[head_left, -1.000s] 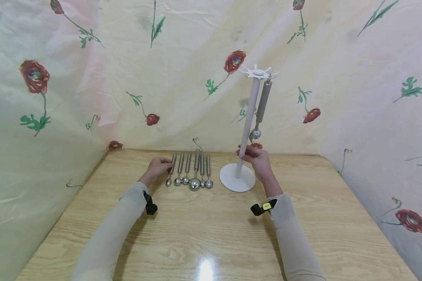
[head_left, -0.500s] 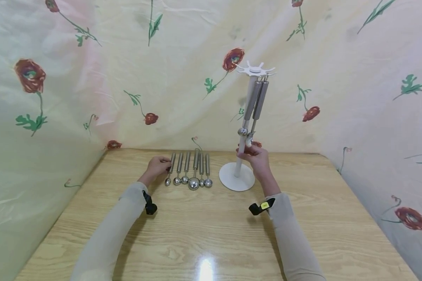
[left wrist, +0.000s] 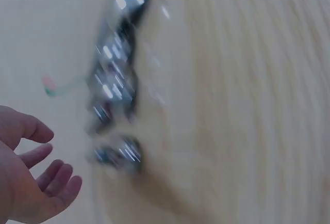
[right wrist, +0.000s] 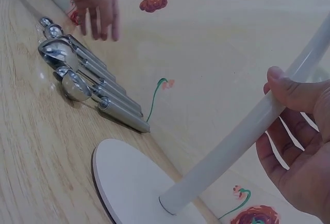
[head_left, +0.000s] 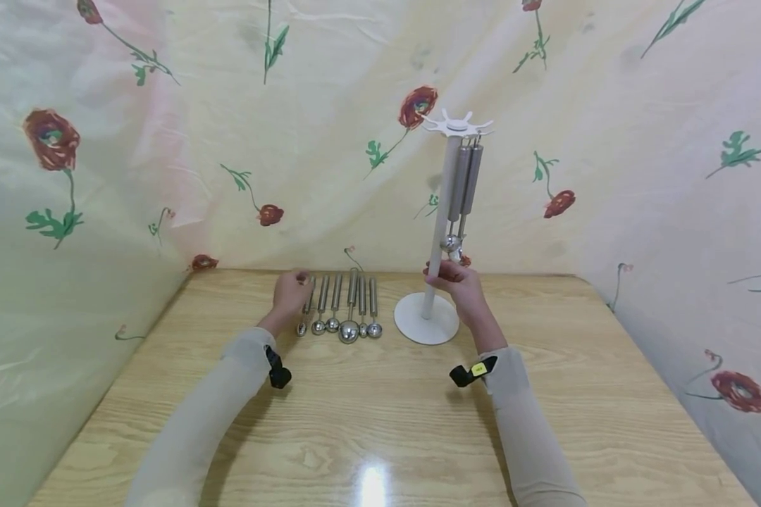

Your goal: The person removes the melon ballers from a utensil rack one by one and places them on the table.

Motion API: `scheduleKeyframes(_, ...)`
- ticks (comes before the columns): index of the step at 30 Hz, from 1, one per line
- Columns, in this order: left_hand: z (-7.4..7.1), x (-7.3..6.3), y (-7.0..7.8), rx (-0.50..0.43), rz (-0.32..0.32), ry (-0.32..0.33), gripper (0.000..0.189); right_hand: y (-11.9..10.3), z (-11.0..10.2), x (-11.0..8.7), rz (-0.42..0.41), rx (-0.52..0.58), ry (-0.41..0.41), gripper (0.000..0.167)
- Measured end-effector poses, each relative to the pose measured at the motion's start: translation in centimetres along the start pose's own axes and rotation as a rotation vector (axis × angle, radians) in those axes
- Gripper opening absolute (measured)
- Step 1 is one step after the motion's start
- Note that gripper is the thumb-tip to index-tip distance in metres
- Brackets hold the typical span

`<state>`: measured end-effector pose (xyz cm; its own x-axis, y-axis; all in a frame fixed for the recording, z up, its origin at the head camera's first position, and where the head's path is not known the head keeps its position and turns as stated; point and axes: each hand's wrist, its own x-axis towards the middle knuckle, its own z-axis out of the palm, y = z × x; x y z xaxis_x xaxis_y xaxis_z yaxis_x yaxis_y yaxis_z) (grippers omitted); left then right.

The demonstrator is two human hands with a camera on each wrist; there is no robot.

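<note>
My right hand [head_left: 464, 292] holds the post of a white utensil stand [right wrist: 221, 162] between thumb and fingers, low above its round base. Two steel scoops [head_left: 459, 183] with cylindrical handles hang from the spoked top, close together on the post's right side. Left of the stand, several ball-headed steel scoops [head_left: 349, 332] lie side by side on the table, handles away from me. Over the leftmost scoop [head_left: 307, 303], which has a small oval head, is my left hand [head_left: 288, 292]. Its fingers [left wrist: 59, 180] are loosely bent with nothing between them in the blurred left wrist view.
The wood-grain table [head_left: 380, 401] reaches back to a pale cloth [head_left: 330, 141] printed with red flowers, which also closes off both sides. The stand's base [head_left: 412, 320] sits right of the scoop row, near the back edge.
The stand's top has turned, and a second hanging scoop has come into sight beside the first. My left hand has lifted off the leftmost scoop. My right hand keeps holding the post.
</note>
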<state>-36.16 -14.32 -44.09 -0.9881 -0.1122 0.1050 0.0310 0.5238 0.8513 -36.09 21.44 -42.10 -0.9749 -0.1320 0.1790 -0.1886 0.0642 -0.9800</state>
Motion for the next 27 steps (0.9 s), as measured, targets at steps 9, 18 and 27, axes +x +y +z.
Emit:
scheduleKeyframes(9,1.2,-1.1,9.4,-0.211,0.316,-0.013,0.037,0.4,-0.1,0.1,-0.031,0.022,-0.010,0.040)
scheduleKeyframes(18,2.5,-3.3,18.0,-0.363,0.506,-0.104,0.035,0.4,-0.2,0.2,-0.033,0.015,-0.006,0.039)
scheduleKeyframes(27,4.4,-4.2,21.8,-0.477,0.595,-0.243,0.039,0.3,0.0,0.2,-0.025,0.028,-0.007,0.042)
